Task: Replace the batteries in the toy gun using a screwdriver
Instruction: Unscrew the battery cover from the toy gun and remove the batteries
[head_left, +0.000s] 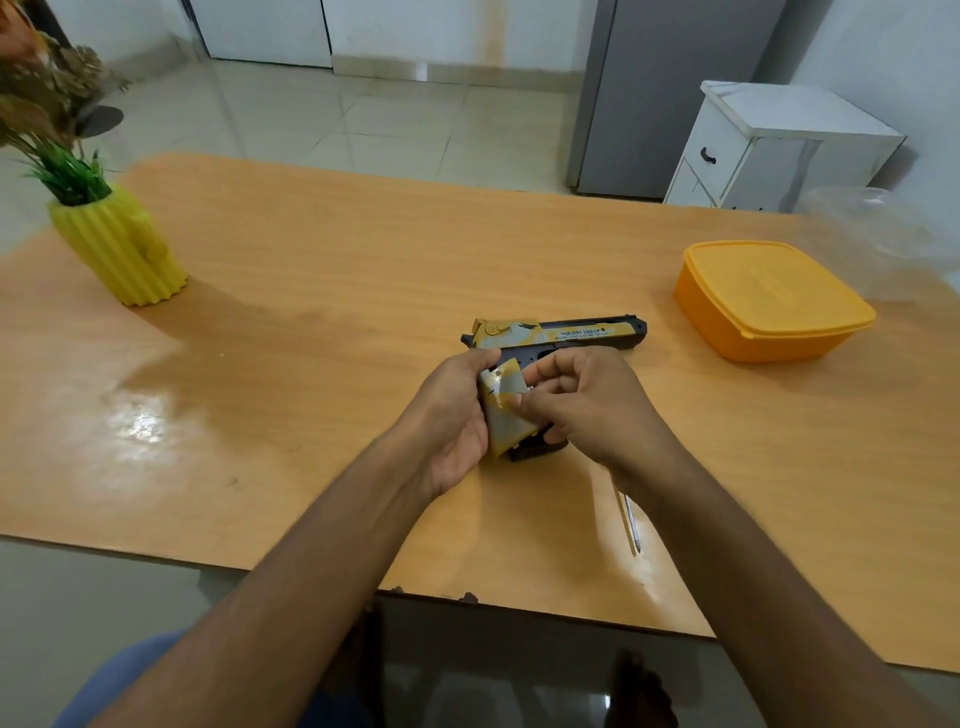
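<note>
A yellow, grey and black toy gun (571, 332) lies on its side on the wooden table (311, 291), barrel pointing right. My left hand (447, 415) grips the gun's handle from the left. My right hand (582, 400) pinches the yellow-grey cover panel (506, 410) on the handle, which sits tilted off the grip. A thin metal screwdriver (631, 522) lies on the table near the front edge, partly hidden under my right forearm. No batteries show clearly.
An orange lidded container (769, 296) sits at the right, with a clear plastic lid or bowl (878, 234) behind it. A yellow ribbed pot (119, 249) with a plant stands at the far left. The table's front edge runs just below my forearms.
</note>
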